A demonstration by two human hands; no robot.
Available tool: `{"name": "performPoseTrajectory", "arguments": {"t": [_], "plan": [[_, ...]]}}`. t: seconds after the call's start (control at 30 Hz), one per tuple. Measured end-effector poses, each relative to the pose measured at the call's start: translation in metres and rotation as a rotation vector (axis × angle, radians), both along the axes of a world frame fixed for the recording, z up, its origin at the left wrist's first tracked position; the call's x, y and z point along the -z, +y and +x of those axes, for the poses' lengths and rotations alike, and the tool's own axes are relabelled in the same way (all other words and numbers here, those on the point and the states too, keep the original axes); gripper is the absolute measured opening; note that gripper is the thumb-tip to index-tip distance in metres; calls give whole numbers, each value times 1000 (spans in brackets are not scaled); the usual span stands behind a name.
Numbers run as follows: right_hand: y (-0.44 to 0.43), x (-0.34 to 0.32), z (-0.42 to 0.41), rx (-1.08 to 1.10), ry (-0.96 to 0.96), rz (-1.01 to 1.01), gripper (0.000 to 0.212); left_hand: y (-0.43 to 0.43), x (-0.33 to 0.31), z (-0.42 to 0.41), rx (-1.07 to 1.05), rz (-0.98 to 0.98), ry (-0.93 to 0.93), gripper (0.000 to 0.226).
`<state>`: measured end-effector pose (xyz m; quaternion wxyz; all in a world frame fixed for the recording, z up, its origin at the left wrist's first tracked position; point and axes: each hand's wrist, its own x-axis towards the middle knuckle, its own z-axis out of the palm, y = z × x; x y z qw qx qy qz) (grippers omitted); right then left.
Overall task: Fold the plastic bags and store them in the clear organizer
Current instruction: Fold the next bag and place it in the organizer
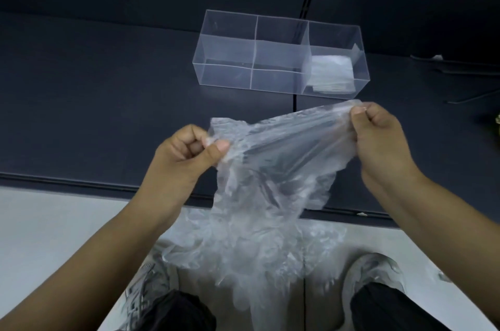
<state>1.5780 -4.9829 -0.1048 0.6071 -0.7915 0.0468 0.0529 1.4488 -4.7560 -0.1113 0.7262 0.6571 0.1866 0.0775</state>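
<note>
A clear plastic bag (276,163) hung stretched between both hands at mid-frame. The left hand (186,152) pinched one corner between thumb and curled fingers. The right hand (378,136), higher and further right, clamped the other corner the same way. The held edge ran from lower left up to upper right, and the rest of the film drooped toward a loose heap of bags (257,255) at lower centre. The clear organizer (281,46) stood on the dark bench (108,87) at upper centre, beyond the hands and apart from the bag. Its right-end compartment held folded bags (332,73), and the right hand was the nearer to it. The bag looked unfolded, so laying it flat would likely come first.
</note>
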Motion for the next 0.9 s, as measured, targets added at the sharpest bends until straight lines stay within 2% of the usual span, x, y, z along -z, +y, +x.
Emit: {"name": "performPoseTrajectory", "arguments": {"t": [0.07, 0.17, 0.23, 0.27, 0.3, 0.37, 0.43, 0.5, 0.57, 0.7, 0.77, 0.9], "plan": [[-6, 5, 3, 20, -54, -85, 31, 5, 4, 0, -25, -15, -18, 23], [-14, 6, 8, -46, -102, -168, 28, 16, 9, 2, -221, -56, 11, 22], [-13, 3, 6, -129, -122, -205, 25, 19, 10, 5, -329, 46, 54, 17], [-9, 1, 2, -182, -136, -208, 23, 17, 8, 7, -308, 138, 76, 9], [-3, -1, -2, -240, -144, -197, 22, 13, 4, 11, -231, 230, 93, 6], [11, -4, -12, -376, -124, -156, 21, -2, -4, 23, 55, 330, 122, 32], [25, -5, -18, -516, -75, -124, 19, -21, -8, 37, 338, 311, 158, 49], [31, -3, -18, -607, -27, -82, 21, -35, -5, 45, 426, 208, 171, 30], [29, 1, -12, -612, -6, -84, 21, -36, 4, 48, 294, 114, 181, 14], [2, 19, 14, -437, 4, -232, 16, -8, 28, 45, -12, 184, 216, 24], [-16, 28, 28, -361, 3, -318, 16, 7, 38, 41, -92, 252, 262, 30], [-47, 38, 41, -259, 15, -351, 19, 23, 52, 36, -207, 295, 303, 29]]}}
